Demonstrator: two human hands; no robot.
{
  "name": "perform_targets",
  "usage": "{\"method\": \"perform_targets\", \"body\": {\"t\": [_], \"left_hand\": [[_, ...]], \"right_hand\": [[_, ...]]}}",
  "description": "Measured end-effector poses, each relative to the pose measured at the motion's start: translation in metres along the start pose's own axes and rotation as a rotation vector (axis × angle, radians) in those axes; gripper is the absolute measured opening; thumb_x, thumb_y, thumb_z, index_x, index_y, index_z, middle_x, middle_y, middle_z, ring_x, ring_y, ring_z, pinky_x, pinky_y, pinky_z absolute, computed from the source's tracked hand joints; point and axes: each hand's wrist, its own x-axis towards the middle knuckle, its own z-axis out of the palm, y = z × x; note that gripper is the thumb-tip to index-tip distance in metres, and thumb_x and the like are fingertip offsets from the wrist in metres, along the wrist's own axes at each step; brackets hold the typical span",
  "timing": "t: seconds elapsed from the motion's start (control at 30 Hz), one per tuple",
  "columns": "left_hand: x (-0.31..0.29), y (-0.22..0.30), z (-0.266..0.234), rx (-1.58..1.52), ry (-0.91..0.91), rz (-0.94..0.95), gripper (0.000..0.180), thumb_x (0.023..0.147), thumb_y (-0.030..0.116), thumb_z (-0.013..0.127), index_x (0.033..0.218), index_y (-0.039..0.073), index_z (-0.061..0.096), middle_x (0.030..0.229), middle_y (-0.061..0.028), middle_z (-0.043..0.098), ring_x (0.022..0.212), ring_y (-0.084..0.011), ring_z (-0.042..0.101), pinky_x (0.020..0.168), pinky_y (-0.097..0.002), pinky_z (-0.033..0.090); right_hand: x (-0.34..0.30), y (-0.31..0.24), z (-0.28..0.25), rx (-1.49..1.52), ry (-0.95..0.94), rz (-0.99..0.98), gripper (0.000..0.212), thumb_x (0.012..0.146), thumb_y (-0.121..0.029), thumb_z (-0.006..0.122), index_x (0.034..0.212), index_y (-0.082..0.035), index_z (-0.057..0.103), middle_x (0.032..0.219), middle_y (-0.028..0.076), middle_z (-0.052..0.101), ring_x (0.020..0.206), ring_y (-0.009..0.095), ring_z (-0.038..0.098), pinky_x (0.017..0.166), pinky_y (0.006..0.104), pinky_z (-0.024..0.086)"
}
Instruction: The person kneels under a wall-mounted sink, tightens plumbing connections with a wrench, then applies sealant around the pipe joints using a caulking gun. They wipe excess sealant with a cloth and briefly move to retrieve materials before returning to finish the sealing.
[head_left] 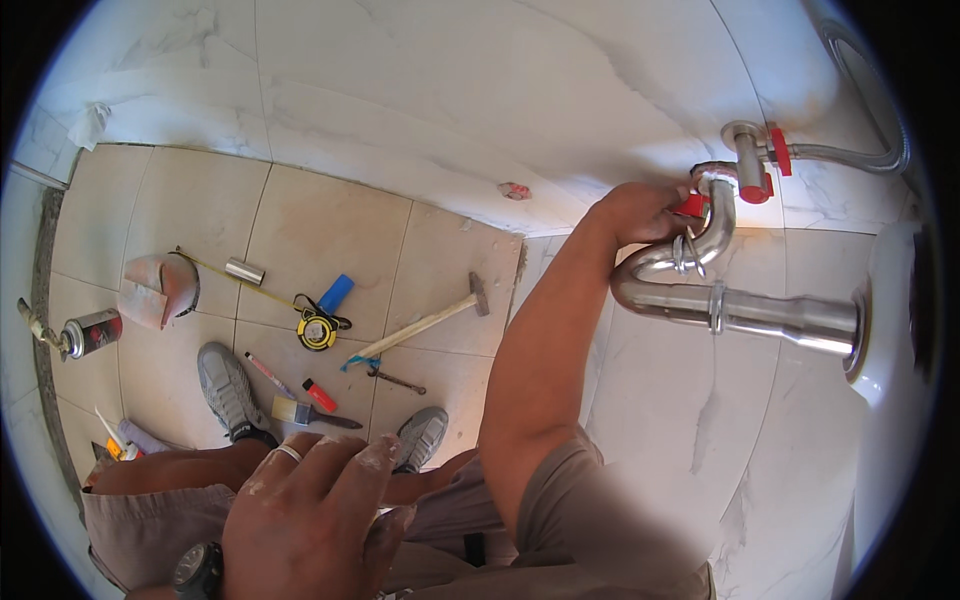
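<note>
My right hand (645,215) reaches to the wall end of a shiny metal drain pipe (665,290). Its fingers are closed on a small red object (692,205), only partly showing, close to where the pipe enters the wall. A loose metal ring (690,255) hangs round the bend just below the hand. Low in the view, my left hand (310,510) has bent fingers drawn toward the thumb, with pale dust on the fingertips. A whitish bit shows between thumb and fingers, too small to name.
An angle valve (750,165) with red handles and a braided hose (840,155) sit beside the pipe. White ceramic (880,330) stands right. On the floor lie a hammer (430,322), tape measure (318,332), wrench (400,382), paintbrush (300,412) and gas torch (92,333).
</note>
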Motion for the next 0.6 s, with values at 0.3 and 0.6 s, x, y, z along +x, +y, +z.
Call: {"method": "perform_targets", "body": {"t": [0.3, 0.6], "left_hand": [[0.000, 0.005, 0.003, 0.008, -0.005, 0.003, 0.047, 0.085, 0.020, 0.077, 0.126, 0.001, 0.064, 0.110, -0.0191, 0.066, 0.100, -0.0415, 0.064, 0.087, -0.0490, 0.054], [0.000, 0.005, 0.003, 0.013, -0.012, -0.001, 0.047, 0.085, 0.020, 0.077, 0.126, 0.001, 0.064, 0.110, -0.0192, 0.066, 0.101, -0.0416, 0.064, 0.087, -0.0490, 0.054]], "right_hand": [[-0.003, -0.015, 0.005, 0.056, 0.007, 0.056, 0.046, 0.105, -0.016, 0.048, 0.150, -0.004, 0.044, 0.137, 0.017, 0.059, 0.117, 0.027, 0.060, 0.098, 0.0399, 0.047], [-0.004, -0.019, 0.008, 0.088, 0.003, 0.094, 0.045, 0.106, -0.016, 0.048, 0.149, -0.003, 0.045, 0.137, 0.018, 0.058, 0.117, 0.028, 0.060, 0.098, 0.0398, 0.047]]}}
